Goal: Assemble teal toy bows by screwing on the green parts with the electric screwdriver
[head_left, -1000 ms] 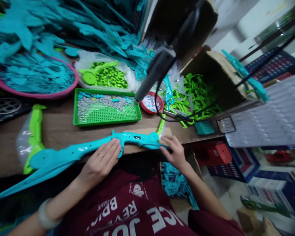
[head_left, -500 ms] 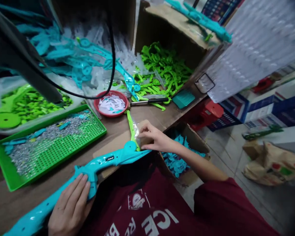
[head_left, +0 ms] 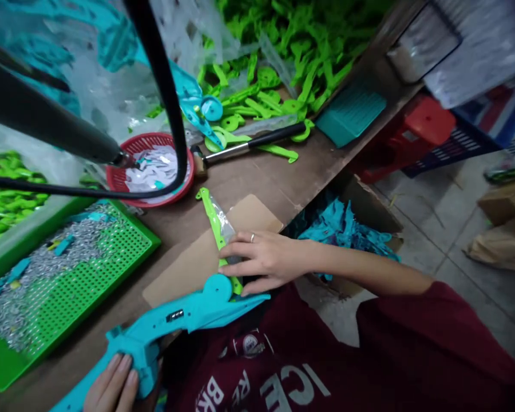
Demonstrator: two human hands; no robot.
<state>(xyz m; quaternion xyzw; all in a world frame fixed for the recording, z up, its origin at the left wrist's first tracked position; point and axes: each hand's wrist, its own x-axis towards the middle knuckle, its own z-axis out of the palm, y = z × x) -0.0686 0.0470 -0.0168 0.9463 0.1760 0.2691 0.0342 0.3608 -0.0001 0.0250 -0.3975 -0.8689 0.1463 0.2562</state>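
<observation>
A long turquoise plastic part (head_left: pixel 161 320) lies slantwise along the table's front edge, with a round disc at its right end and a small dark slot in its side. My left hand (head_left: pixel 114 386) is wrapped over its lower-left portion; the thumb is hidden. Next to the disc, a slim lime-green plastic arm (head_left: pixel 213 214) with a clear strip along it points away from me. My right hand (head_left: pixel 268 260), with a ring on one finger, grips the near portion of this arm between bent fingers and thumb. Its near tip meets the turquoise part beside the disc.
A hammer (head_left: pixel 257 140) lies behind, beside a red basket (head_left: pixel 115 143) of white pieces. At left stands a green perforated tray (head_left: pixel 94 274) of screws. Lime-green parts (head_left: pixel 283 68) are heaped at the back. A cardboard box (head_left: pixel 377 200) of turquoise pieces stands below right. A dark cable (head_left: pixel 163 74) hangs in front.
The view has come closer to the table. My right fingers have moved from beside the lime-green arm onto it. My left hand keeps its hold on the turquoise part.
</observation>
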